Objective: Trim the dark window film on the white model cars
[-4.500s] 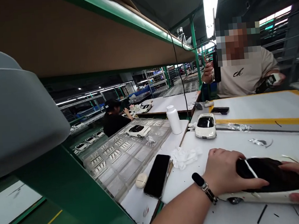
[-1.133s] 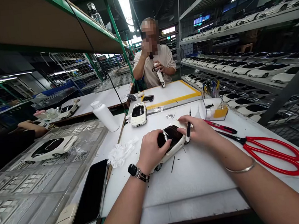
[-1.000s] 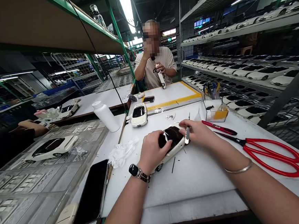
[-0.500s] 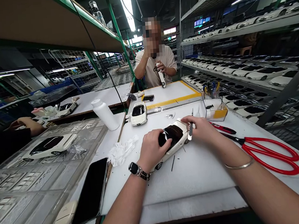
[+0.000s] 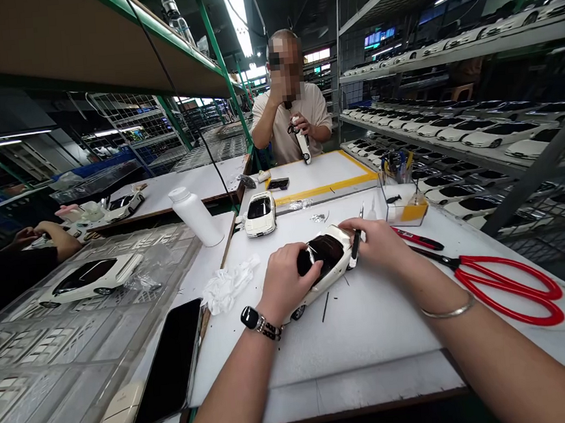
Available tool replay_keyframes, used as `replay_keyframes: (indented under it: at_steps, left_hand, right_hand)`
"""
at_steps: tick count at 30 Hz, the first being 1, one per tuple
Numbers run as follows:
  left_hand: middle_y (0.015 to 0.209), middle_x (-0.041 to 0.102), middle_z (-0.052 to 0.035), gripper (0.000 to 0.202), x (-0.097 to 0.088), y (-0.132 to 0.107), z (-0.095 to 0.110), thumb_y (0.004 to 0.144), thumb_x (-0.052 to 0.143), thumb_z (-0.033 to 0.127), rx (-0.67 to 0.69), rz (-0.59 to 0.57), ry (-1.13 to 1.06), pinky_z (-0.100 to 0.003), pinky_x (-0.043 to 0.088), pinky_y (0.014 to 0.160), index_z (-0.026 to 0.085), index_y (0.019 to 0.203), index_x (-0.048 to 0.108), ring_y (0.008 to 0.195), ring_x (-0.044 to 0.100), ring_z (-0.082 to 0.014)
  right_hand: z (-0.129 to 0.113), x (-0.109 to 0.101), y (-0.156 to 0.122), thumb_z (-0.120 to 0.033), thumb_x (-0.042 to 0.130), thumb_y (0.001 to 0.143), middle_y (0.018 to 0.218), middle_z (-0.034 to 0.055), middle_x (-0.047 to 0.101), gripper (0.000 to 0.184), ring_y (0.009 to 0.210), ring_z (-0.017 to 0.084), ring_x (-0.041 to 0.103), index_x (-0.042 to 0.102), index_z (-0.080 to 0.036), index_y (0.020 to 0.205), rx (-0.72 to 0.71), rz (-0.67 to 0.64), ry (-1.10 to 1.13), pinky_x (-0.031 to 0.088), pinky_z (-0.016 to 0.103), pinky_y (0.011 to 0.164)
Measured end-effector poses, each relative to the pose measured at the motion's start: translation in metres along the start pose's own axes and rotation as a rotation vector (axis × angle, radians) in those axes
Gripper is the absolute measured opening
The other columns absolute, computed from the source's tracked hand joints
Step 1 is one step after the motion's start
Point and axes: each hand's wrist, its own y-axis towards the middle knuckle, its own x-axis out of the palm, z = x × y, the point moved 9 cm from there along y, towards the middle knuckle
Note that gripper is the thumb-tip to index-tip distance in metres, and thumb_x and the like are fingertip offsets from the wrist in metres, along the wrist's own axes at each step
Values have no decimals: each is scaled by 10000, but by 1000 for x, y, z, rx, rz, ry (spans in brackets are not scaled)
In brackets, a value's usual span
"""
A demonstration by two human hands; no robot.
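The left hand (image 5: 285,283) is spread over the dark roof of a white model car (image 5: 326,266) lying angled on the worktop (image 5: 370,335), the right hand (image 5: 376,243) pinching a slim tool (image 5: 357,245) at the car's far end, with one pair of red scissors (image 5: 508,288) off to the right and a second model car (image 5: 260,214) farther up.

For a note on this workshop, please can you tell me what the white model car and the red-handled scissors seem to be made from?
The white model car looks like die-cast metal or hard plastic under glossy white paint; the shine shows paint, but the look cannot settle the base. The scissors have glossy red handles, likely moulded plastic, and dark blades, probably steel.
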Motion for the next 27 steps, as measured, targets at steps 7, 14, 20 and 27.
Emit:
replay_keyframes:
  at_steps: [7,14,20,27]
  left_hand:
    - [1015,631,-51,285,-1,0,0,831,557,397,7,-1,-7,-388,461,859,194,1030,546,952,580,-207]
    - [1029,622,-54,275,0,0,-1,834,552,376,7,-7,-14,-388,456,859,193,1039,537,954,571,-207]
    - [1029,626,-61,285,1,1,-2,827,559,381,8,-7,-11,-384,453,847,191,1038,540,954,573,-213]
    - [1062,618,-71,328,3,2,-6,837,524,425,-14,-30,4,-387,452,863,192,1067,536,975,573,-223]
  right_hand:
    - [9,6,1,-110,489,734,1006,33,678,340,910,175,631,671,-200,1007,83,-74,-17,484,272,807]
    - [-16,2,1,-129,495,747,973,38,660,267,962,191,560,674,-208,929,-163,25,-37,368,370,970]
    - [-13,12,3,-122,514,670,756,13,628,169,797,151,547,652,-190,743,-143,-40,31,362,345,906]
    - [-10,12,2,-135,521,708,872,28,625,221,883,162,532,648,-209,874,-142,-32,69,346,347,915]
